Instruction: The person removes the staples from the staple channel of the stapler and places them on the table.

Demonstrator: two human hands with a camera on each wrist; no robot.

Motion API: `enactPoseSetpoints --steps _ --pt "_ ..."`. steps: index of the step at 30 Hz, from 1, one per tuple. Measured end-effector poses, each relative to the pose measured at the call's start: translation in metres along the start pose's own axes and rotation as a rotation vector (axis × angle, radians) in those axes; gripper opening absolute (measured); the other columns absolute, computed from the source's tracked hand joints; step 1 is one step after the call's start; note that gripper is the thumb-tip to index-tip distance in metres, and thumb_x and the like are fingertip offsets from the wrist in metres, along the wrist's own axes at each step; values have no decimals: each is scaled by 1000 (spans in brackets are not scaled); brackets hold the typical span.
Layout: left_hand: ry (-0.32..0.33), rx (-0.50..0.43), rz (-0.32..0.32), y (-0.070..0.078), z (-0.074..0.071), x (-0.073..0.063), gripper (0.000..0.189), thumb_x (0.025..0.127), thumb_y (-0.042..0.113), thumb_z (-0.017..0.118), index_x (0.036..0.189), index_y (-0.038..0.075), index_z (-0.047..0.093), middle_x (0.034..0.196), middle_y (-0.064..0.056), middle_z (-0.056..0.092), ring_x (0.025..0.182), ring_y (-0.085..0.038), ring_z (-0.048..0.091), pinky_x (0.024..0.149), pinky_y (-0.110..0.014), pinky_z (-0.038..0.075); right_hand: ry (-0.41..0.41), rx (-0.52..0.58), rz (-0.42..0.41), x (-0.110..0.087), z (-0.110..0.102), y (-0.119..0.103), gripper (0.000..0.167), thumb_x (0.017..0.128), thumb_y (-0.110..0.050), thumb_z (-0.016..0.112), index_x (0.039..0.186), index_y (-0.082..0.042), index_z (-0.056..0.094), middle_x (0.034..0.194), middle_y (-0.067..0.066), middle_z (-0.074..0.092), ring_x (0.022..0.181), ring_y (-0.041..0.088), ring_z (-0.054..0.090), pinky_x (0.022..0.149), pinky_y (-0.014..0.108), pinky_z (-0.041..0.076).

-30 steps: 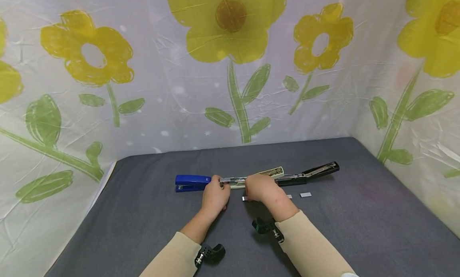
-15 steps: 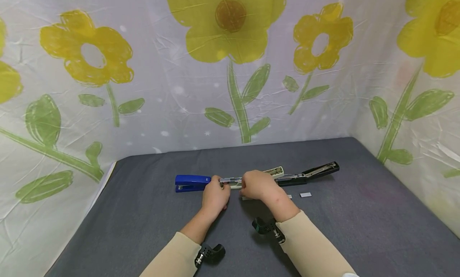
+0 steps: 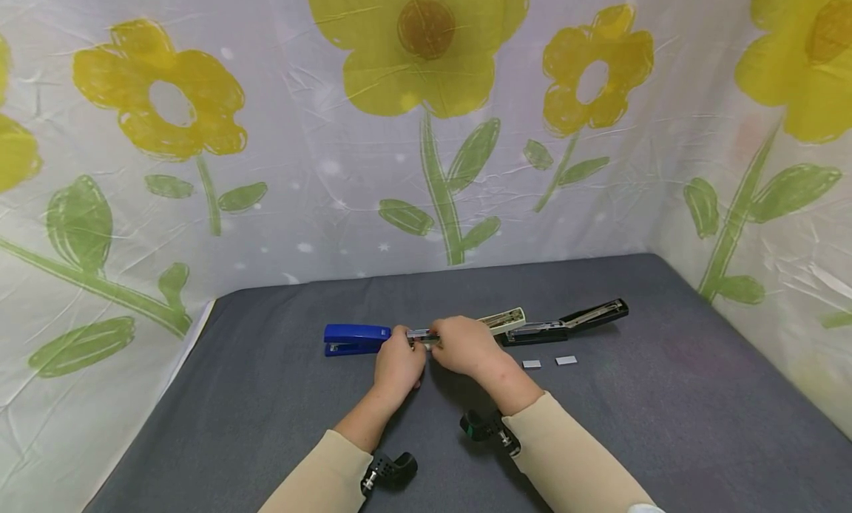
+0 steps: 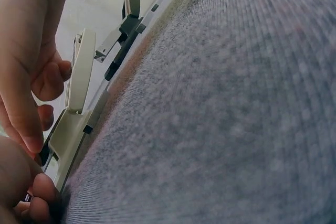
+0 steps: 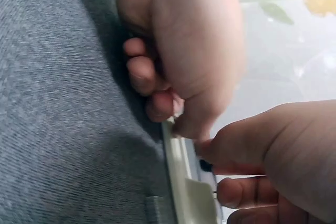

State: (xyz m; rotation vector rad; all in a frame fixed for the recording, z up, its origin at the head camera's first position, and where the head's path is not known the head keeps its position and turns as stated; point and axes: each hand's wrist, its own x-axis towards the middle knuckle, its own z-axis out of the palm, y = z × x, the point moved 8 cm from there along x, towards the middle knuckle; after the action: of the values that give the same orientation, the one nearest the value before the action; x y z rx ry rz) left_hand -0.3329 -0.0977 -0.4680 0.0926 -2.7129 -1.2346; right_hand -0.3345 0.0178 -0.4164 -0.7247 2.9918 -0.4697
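Observation:
In the middle of the grey-covered table lies a cream stapler (image 3: 504, 321), its top arm swung back to the right. My left hand (image 3: 401, 358) grips its front end; in the right wrist view the thumb presses on the cream base (image 5: 197, 200). My right hand (image 3: 464, 344) is bent over the stapler's channel, its fingertips close to the left hand. A dark bit (image 4: 45, 154) shows at the right fingertips in the left wrist view. Whether they pinch a staple strip is hidden. A small staple strip (image 4: 87, 129) lies beside the stapler base.
A closed blue stapler (image 3: 356, 339) lies left of my left hand. On the right a black stapler (image 3: 594, 316) lies with its top folded back. Two short staple strips, one nearer (image 3: 531, 364) and one farther right (image 3: 566, 361), lie in front. A flowered curtain (image 3: 306, 202) hangs behind.
My right hand has moved left and slightly up, from beside the strip on the table to the stapler's channel by the left hand. The left hand has stayed put.

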Motion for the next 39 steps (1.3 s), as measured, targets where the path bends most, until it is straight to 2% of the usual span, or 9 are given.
enactPoseSetpoints --steps 3,7,12,17,24,29,32,39 --pt "-5 -6 6 0 0 0 24 97 9 59 115 -6 59 48 -1 54 31 -11 50 45 -32 47 13 -3 -16 1 3 -2 27 99 -21 69 123 -9 73 108 10 73 83 25 69 68 42 56" --pt "-6 1 9 -1 1 0 24 97 10 59 115 -6 59 50 -1 55 31 -11 50 47 -33 47 49 1 -51 2 6 -4 24 99 -20 68 119 -8 74 107 12 72 88 27 69 73 44 57" --pt "-2 10 11 -1 1 1 27 98 11 60 117 -8 59 52 -2 55 31 -10 49 49 -33 48 95 13 -72 3 6 -6 20 98 -19 67 112 -8 76 101 11 70 84 25 67 71 41 56" --pt "4 10 10 -1 0 1 29 97 11 60 118 -8 59 54 -3 56 31 -11 49 49 -34 48 169 30 -49 4 2 -5 16 100 -18 65 107 -9 76 96 7 66 79 20 63 67 37 53" --pt "-5 14 12 -2 0 1 29 99 13 59 119 -7 59 54 -3 55 32 -12 50 49 -35 47 285 88 -45 5 1 -6 13 100 -16 68 108 -10 75 100 6 68 89 22 67 76 36 56" --pt "-5 21 18 -2 0 1 31 100 14 59 121 -9 59 51 -3 54 32 -12 49 50 -36 47 263 190 -62 7 4 -8 20 99 -13 69 118 -7 72 113 10 69 102 25 68 85 40 56" --pt "-3 22 20 -2 0 1 33 100 14 59 123 -10 58 51 -2 54 32 -12 49 50 -36 48 249 211 -77 7 5 -10 25 100 -12 68 124 -5 69 119 12 69 107 26 67 89 41 55" --pt "-3 6 11 -1 -1 0 34 100 15 59 123 -9 58 52 -3 55 31 -12 49 48 -35 47 258 180 -146 4 4 -15 29 101 -7 65 129 -3 69 114 11 68 98 25 68 81 37 56"
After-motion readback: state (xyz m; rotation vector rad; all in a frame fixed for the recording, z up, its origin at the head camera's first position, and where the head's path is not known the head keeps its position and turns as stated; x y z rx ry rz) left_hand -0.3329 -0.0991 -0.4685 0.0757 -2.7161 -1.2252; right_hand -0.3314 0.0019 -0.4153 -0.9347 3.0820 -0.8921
